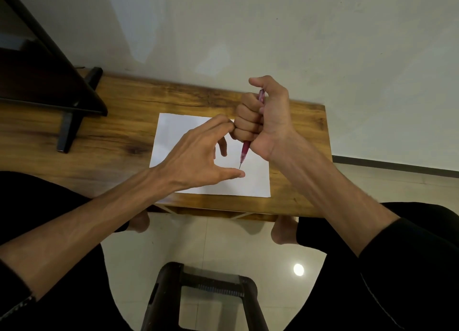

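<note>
1. My right hand is clamped in a full fist round a slim pink plastic pen. The thumb stands up free, and the dark needle tip pokes out below my little finger and points back towards me.
2. My left hand is spread with straight fingers and holds nothing. Its forefinger tip touches the little-finger side of the fist, and its thumb lies just beside the pen tip.
3. The pen tip hangs over the right half of a white rectangular sheet of paper. I cannot tell whether it touches the sheet.
4. As I judge it, the step in hand is readying the pen to write, and a fist is the wrong hold for that. I would loosen the curled fingers one at a time. The left forefinger and thumb can steady the barrel while I roll it into a pinch near the tip.
5. The left hand should then drop flat on the sheet's near left corner. Nothing else pins the sheet, so a first stroke could make it slide.
6. The sheet lies flat near the front edge of a low wood-grain table, roughly square to me.
7. A dark wooden frame stands on the table's far left, well apart from the paper. A black stool sits on the pale tiled floor between my knees.
</note>
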